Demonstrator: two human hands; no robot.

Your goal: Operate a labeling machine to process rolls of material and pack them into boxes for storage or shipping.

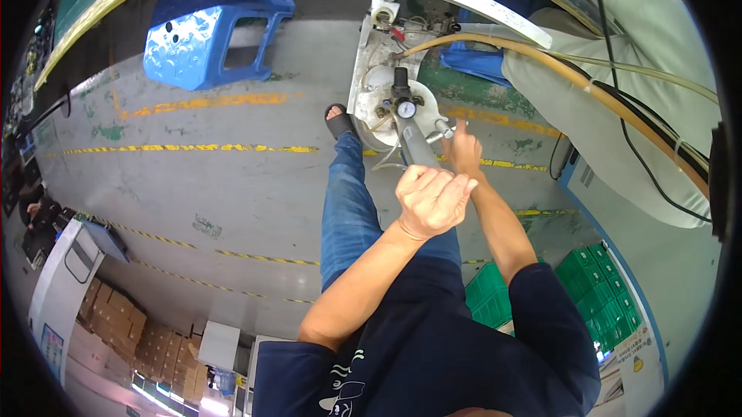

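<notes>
My left hand [433,199] is closed in a fist at the near end of a grey bar [417,145], and the fingers hide that end. The bar slants up from a white machine base [362,69] on the floor. Beside the bar, my right hand [464,153] is at a small metal fitting [446,130] on the machine's right side. Its fingers are partly hidden, and I cannot tell whether they grip the fitting. A round pressure gauge [406,110] with a black regulator knob [400,77] sits on the base just beyond both hands.
A blue plastic stool [185,46] stands at the far left. A tan hose [533,47] and black cables arch over the right side, near a seated person's pale clothing [576,108]. Green crates [595,285] are stacked at the near right; cardboard boxes [116,320] at the near left.
</notes>
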